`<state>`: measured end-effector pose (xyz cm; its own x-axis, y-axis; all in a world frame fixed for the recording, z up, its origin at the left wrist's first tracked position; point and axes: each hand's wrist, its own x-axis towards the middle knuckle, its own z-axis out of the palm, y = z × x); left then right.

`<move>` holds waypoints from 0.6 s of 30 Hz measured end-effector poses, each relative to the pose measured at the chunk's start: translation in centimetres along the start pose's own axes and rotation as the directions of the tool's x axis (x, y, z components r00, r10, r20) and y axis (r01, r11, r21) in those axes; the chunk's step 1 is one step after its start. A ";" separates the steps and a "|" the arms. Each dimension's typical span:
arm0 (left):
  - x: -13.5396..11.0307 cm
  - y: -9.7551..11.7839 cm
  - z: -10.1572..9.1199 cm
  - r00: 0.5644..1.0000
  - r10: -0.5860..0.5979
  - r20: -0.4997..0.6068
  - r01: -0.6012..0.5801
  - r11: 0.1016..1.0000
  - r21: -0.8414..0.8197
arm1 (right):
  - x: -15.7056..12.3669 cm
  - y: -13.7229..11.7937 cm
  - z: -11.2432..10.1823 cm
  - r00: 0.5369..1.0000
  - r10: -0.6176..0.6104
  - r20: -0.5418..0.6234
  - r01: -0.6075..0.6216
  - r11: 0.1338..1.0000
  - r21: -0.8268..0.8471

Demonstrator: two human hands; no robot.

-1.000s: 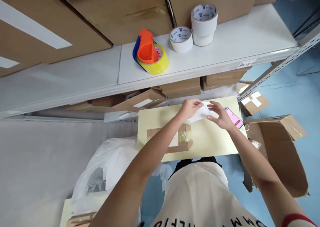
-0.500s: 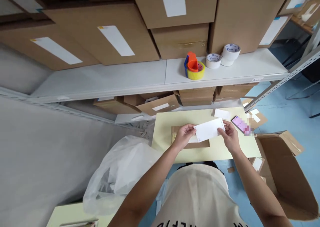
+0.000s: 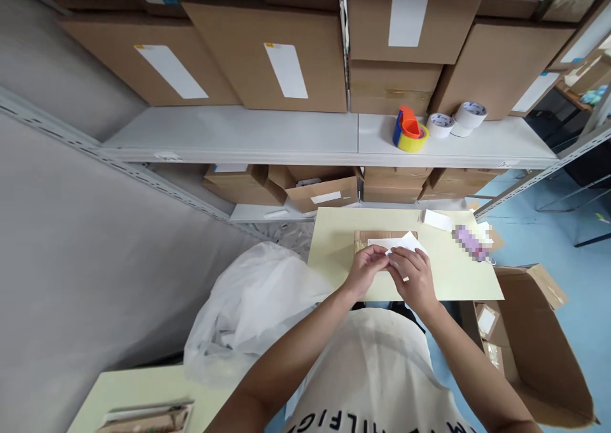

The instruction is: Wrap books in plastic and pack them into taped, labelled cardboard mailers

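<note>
My left hand (image 3: 368, 266) and my right hand (image 3: 411, 275) are close together over a small pale yellow table (image 3: 334, 242). Both pinch a white paper label (image 3: 405, 241) between the fingertips, fingers closed on it. Just behind the hands lies a flat brown cardboard parcel (image 3: 370, 235) with a white sheet on it, partly hidden by the hands. Another white label (image 3: 438, 220) lies at the table's far right, beside a blurred-out phone (image 3: 470, 242).
A white shelf (image 3: 286, 137) carries an orange tape dispenser with a yellow roll (image 3: 409, 132) and white tape rolls (image 3: 456, 120), with brown boxes (image 3: 267, 51) stacked behind. A white plastic bag (image 3: 248, 305) sits at left, an open cardboard box (image 3: 534, 344) at right on the blue floor.
The hands drew back toward my body and came together, and the white label now looks folded or bunched between them. The view has shifted right and up.
</note>
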<state>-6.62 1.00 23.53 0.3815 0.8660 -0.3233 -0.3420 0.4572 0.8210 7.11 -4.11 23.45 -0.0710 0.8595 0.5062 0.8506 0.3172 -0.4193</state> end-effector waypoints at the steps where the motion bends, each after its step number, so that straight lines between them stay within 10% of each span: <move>1: -0.3 0.1 -0.2 1.000 -0.004 0.002 0.004 0.999 -0.033 | -0.1 -0.2 0.1 1.000 -0.006 0.001 0.006 1.000 -0.001; 18: -1.2 -0.1 0.8 0.998 -0.045 0.037 0.051 0.982 -0.180 | -0.3 0.8 -1.8 0.989 -0.145 0.022 0.144 0.989 0.017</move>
<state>-6.34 -0.21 24.22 0.4286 0.8361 -0.3424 -0.4706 0.5301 0.7054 8.77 -4.86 24.31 -0.2046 0.8133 0.5447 0.8226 0.4445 -0.3546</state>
